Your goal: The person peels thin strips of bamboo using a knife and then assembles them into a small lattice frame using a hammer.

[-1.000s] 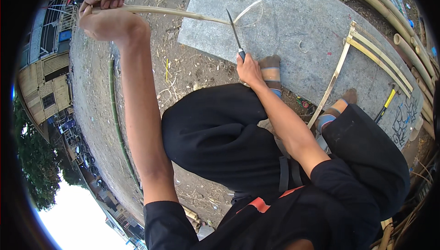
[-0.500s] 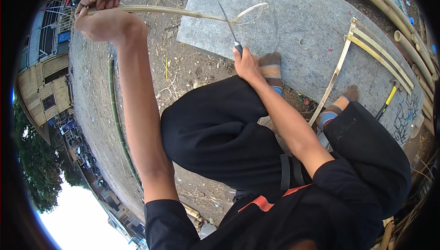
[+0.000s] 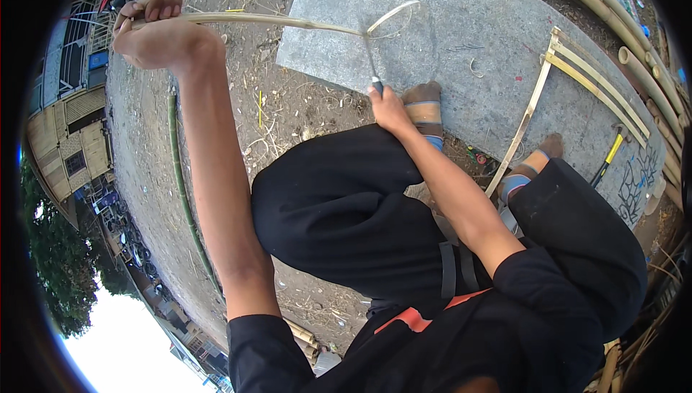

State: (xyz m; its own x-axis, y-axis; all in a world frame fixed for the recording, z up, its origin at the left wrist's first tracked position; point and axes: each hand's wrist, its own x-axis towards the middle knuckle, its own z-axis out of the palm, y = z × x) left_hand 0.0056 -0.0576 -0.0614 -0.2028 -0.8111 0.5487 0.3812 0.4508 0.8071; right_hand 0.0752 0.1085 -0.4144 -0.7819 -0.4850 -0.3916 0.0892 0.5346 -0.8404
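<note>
Far out at the upper left, my left hand [image 3: 162, 36] is closed round one end of a long pale bamboo strip [image 3: 277, 20]. The strip reaches right, over a grey slab, and a thin peeled sliver [image 3: 393, 16] curls up at its far end. My right hand [image 3: 393, 110] grips the dark handle of a knife [image 3: 375, 83], beside my foot. The blade points away from me and is smeared by motion. Its tip side lies against the strip near the base of the sliver; the exact contact is blurred.
On the grey slab [image 3: 461, 61] lie a bamboo strip frame [image 3: 592, 79] and a hammer [image 3: 611, 154] with a yellow-black handle. Bamboo poles [image 3: 602, 11] are stacked along the right. A green bamboo pole [image 3: 182, 170] lies on the dirt at left.
The knife blade has swung right, from slanting across the strip to nearly upright at the sliver's base. My left hand and the strip have shifted slightly left.
</note>
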